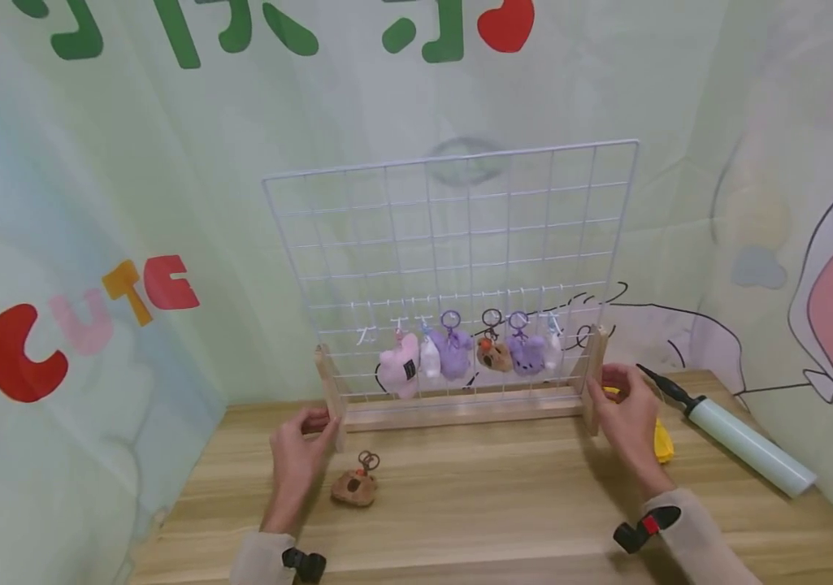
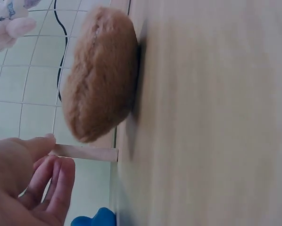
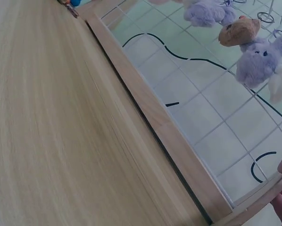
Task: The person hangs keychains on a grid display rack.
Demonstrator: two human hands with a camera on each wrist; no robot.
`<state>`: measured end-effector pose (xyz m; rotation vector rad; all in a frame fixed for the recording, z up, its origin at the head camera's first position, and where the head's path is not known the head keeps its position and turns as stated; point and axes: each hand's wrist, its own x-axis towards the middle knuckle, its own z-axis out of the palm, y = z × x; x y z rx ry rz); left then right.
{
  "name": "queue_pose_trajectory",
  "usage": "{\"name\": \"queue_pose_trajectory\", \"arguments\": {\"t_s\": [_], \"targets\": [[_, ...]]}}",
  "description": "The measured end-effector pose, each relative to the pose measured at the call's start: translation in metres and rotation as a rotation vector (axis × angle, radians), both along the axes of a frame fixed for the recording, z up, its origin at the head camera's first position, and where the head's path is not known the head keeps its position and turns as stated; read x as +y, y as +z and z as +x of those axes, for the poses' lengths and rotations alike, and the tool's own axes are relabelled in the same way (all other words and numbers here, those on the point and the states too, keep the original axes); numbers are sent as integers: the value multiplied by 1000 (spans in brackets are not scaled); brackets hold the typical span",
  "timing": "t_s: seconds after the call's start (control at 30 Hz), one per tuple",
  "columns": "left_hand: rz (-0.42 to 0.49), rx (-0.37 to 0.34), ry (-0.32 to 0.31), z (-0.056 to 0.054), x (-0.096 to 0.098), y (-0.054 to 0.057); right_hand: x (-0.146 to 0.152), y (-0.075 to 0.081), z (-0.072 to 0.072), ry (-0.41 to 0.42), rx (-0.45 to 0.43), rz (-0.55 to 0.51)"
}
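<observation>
A white wire grid rack stands in a wooden base on the table. My left hand pinches the left wooden upright between thumb and fingers. At the other end, my right hand grips the right upright; only its fingertips show in the right wrist view. From hooks on the grid hang plush keychains: a pink one, two purple ones, a brown one and white ones. Another brown plush keychain lies on the table beside my left hand.
A hand air pump with a black nozzle lies at the right of the wooden table. Something yellow sits partly behind my right hand. A blue object shows beyond the left upright. A printed cloth backdrop hangs behind the rack.
</observation>
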<state>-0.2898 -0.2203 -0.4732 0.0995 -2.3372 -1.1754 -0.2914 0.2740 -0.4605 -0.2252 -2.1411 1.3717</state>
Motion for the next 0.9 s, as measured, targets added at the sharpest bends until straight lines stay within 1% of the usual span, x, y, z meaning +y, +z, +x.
{"name": "queue_pose_trajectory", "arguments": {"t_s": [0.1,0.17,0.27,0.37,0.43,0.5,0.6,0.7,0.77,0.9], "targets": [[-26,-40,1,7,2,-2,3,-4,1,3,-5,21],[-48,-72,-23,13,6,-2,4,-6,0,1,1,40],[-112,-119,-102,21,14,0,4,-7,-1,0,11,55],[-165,-146,-185,25,21,2,3,-7,-2,7,8,60],[-182,-168,-223,27,24,1,2,-8,-3,9,2,62],[-184,-194,-236,27,26,1,1,-8,-3,7,-3,64],[-186,-252,-229,27,28,1,0,-8,-3,0,-10,74],[-177,-295,-221,27,28,1,0,-9,-3,-4,-9,87],[-161,-313,-232,28,29,2,0,-9,-3,-7,-5,99],[-135,-326,-262,28,31,4,1,-9,-3,-12,-3,110]]}}
